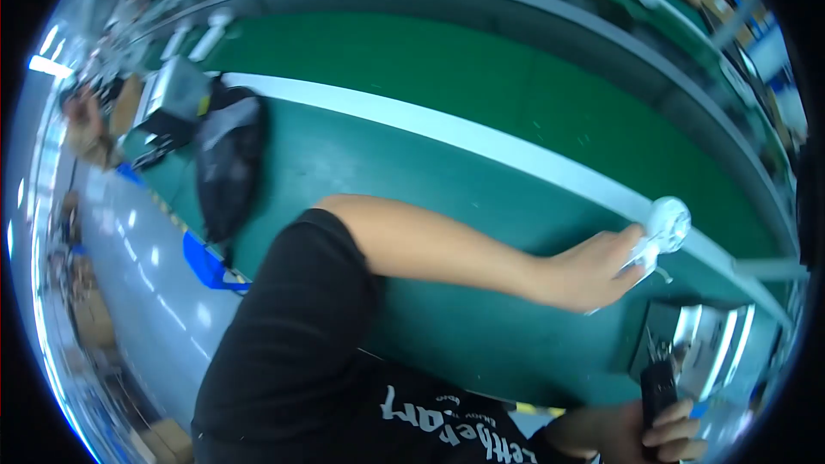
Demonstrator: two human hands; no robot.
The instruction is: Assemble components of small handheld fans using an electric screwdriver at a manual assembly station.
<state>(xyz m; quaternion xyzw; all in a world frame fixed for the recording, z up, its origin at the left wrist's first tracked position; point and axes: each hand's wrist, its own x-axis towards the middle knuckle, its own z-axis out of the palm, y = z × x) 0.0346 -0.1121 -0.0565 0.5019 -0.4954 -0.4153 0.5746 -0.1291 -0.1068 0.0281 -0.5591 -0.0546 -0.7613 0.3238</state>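
My left arm reaches across the bench to the right. The left hand (593, 271) is closed on a white round-headed object (667, 225) with a shiny surface, like clear wrap. Its exact kind is too blurred to tell; it is held over the pale edge strip beside the green belt. Low at the right, my right hand (675, 436) wraps its fingers round a black bar-shaped handle (659, 395), standing roughly upright. Thin metal bits show just above the handle, but whether they belong to it is unclear.
A metal box (718, 348) sits at the bench's right end. A black bag (230, 163) lies at the left of the green bench top (344, 155). Beyond runs a green conveyor belt (412, 56) with white long-handled items (210, 34). Another person's hand (86, 125) is at far left.
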